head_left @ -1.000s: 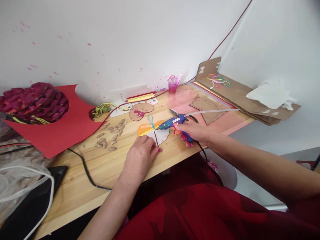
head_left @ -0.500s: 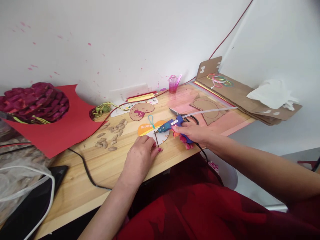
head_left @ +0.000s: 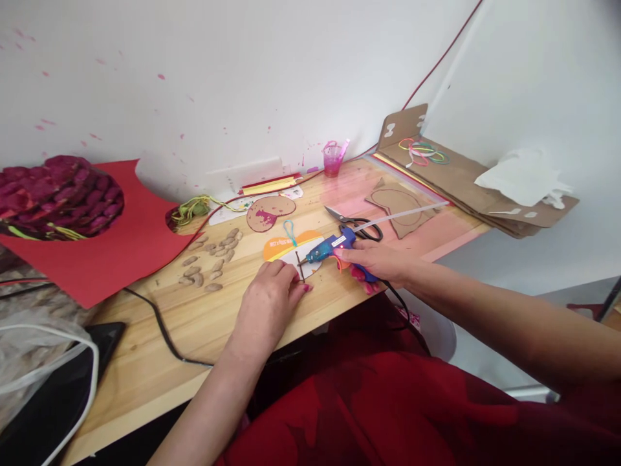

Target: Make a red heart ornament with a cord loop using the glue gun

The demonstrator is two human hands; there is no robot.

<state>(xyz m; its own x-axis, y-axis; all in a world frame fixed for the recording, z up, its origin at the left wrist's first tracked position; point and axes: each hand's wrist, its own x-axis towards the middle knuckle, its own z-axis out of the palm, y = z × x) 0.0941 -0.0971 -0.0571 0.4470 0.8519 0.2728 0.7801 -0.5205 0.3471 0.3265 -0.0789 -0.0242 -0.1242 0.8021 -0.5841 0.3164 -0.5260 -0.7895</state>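
Observation:
My right hand is wrapped round a blue glue gun, with a pale glue stick jutting from its back. The nozzle meets a thin dark stick partway along, touching or very near it. That stick is pinched at its lower end by my left hand, whose fingertips partly hide it. Beneath lies an orange, yellow and white heart-shaped card, with a small teal cord loop at its top. My left hand rests against the wooden table.
Peanuts lie left of the card. Black-handled scissors and cut cardboard are beyond my right hand. A brown heart and pink cup stand further back. Red paper covers the left; a black cable crosses the table.
The glue gun's nozzle has shifted from near the stick's upper end to lower along it. My left hand keeps its pinch. The whole view has moved slightly.

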